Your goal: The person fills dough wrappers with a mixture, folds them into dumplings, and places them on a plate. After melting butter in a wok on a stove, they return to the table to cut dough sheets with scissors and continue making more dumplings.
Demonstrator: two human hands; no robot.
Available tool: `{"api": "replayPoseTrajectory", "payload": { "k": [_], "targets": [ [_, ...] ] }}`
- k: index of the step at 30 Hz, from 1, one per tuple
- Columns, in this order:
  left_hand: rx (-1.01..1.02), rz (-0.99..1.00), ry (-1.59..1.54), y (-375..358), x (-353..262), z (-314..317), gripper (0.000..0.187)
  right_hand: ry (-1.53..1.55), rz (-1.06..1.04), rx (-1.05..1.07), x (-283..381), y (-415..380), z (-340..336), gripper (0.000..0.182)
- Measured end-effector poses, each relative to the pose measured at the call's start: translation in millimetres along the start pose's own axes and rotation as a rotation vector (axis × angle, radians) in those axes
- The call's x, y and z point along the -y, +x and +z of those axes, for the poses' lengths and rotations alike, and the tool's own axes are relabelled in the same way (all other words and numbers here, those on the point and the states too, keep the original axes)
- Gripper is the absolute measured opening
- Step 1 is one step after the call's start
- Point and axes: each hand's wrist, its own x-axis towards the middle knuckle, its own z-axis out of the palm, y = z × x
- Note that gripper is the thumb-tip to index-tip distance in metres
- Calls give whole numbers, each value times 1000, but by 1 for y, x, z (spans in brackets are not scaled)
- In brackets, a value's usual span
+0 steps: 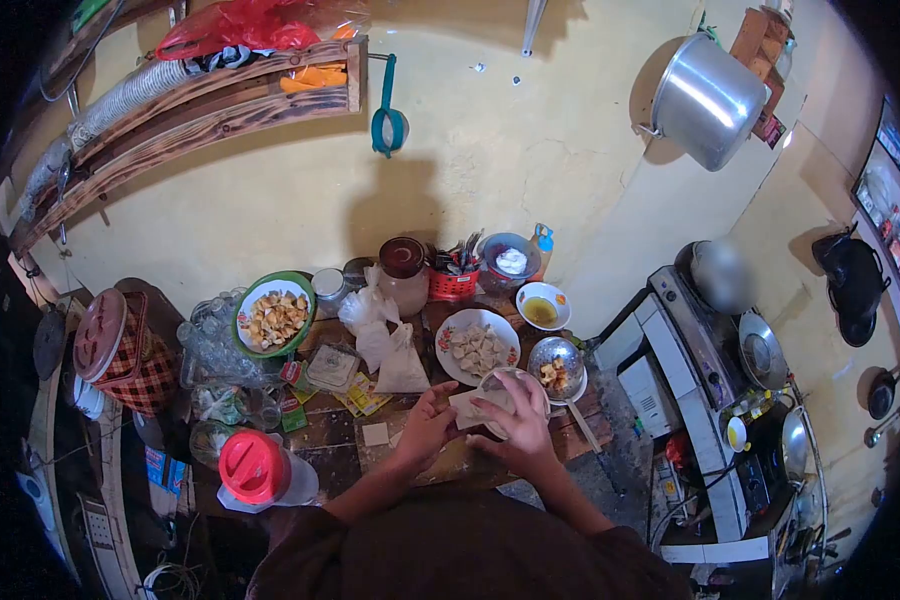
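My left hand [425,428] pinches the edge of a thin, pale square dough wrapper [465,409] over the near side of the table. Close beside it, my right hand [518,425] is wrapped around a clear round bowl [532,388], partly hidden by the fingers. Another pale square wrapper [375,434] lies on the wooden board by my left wrist. Just beyond my hands stands a floral plate [444,346] of folded dumplings [478,348]. On the right, a strainer ladle [555,352] holding browned pieces rests over a white dish.
A green-rimmed bowl [242,332] of fried pieces stands left, near bags of white powder [402,365]. A red-lidded jug [253,468] is near my left forearm. Behind are a yellow-liquid bowl [541,307] and a red utensil basket [453,286]. A stove [685,320] is right.
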Motion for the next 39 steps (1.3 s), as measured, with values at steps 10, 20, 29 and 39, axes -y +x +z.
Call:
{"api": "replayPoseTrajectory", "payload": {
  "k": [10,20,29,39],
  "targets": [
    [28,54,9,-4,-2,1,40,-225,-126,-12,-3,-7,6,50],
    [-9,61,-26,-2,4,2,41,-245,-154,-43,2,-7,8,40],
    [-20,108,5,2,8,0,43,-141,-120,-88,0,-13,18,46],
    [-17,120,23,2,8,0,43,-59,-98,-128,5,-12,15,45]
  ]
}}
